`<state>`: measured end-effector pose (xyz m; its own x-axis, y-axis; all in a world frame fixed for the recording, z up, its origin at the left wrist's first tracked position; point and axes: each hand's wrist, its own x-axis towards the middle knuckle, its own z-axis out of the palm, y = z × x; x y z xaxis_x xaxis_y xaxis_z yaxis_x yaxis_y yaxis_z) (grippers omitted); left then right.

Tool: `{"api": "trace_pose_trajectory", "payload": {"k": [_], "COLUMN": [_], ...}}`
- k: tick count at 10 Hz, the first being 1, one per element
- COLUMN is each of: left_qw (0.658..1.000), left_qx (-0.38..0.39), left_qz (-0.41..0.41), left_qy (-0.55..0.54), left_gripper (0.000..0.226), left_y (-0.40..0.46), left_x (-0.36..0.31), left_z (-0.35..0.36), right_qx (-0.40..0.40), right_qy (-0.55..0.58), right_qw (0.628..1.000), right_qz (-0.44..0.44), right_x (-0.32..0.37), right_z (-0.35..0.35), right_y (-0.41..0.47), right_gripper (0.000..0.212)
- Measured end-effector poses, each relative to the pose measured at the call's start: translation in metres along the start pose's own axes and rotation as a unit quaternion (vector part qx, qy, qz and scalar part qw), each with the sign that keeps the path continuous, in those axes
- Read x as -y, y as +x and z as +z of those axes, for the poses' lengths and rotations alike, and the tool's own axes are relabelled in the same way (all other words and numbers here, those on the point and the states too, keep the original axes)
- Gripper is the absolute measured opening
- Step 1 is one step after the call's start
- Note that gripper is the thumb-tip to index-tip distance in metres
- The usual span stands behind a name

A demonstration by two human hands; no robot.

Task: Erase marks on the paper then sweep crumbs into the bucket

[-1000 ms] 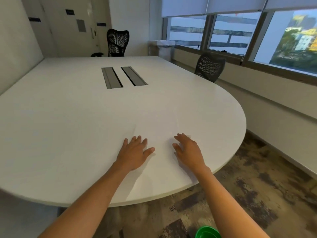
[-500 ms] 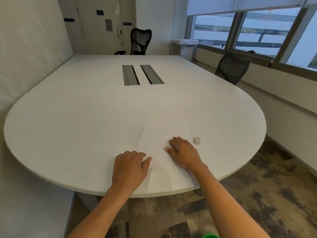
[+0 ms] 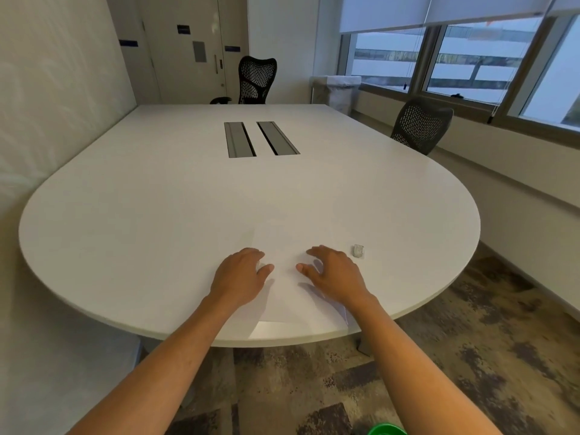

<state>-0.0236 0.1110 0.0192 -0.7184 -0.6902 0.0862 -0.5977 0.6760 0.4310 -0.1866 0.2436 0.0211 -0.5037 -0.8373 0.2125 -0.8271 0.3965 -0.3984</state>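
Note:
A white sheet of paper lies near the rounded front edge of the white table. My left hand rests palm down on the paper's left edge, fingers curled, holding nothing that I can see. My right hand presses on the paper's right part with fingers spread and arched. A small white eraser lies on the table just right of my right hand, untouched. The rim of a green bucket shows on the floor at the bottom edge, under my right forearm. Marks and crumbs are too faint to see.
Two dark cable hatches are set into the table's middle. One black mesh chair stands at the far end, another at the right side. A white bin stands by the window wall. Patterned carpet covers the floor.
The view has swung left and pulled back. Both hands slid toward the table's front edge along the paper. The eraser came into sight beside my right hand.

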Motion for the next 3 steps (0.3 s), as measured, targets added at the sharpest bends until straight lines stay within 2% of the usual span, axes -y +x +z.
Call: {"api": "trace_pose_trajectory", "payload": {"k": [2,3], "left_qw": [0.998,0.995], "left_qx": [-0.022,0.014], "left_qz": [0.032,0.046], "left_qy": [0.057,0.087], "left_gripper": [0.063,0.075], "left_y": [0.032,0.043], "left_x": [0.0,-0.001], "left_z": [-0.006,-0.006], "right_qx": [-0.044,-0.026], "right_qy": [-0.065,-0.101], "right_qw": [0.997,0.994], "right_qz": [0.018,0.038], "right_x": [-0.012,-0.017], "right_z": [-0.003,0.001], "right_y": [0.027,0.036], "right_gripper": [0.065,0.074]}}
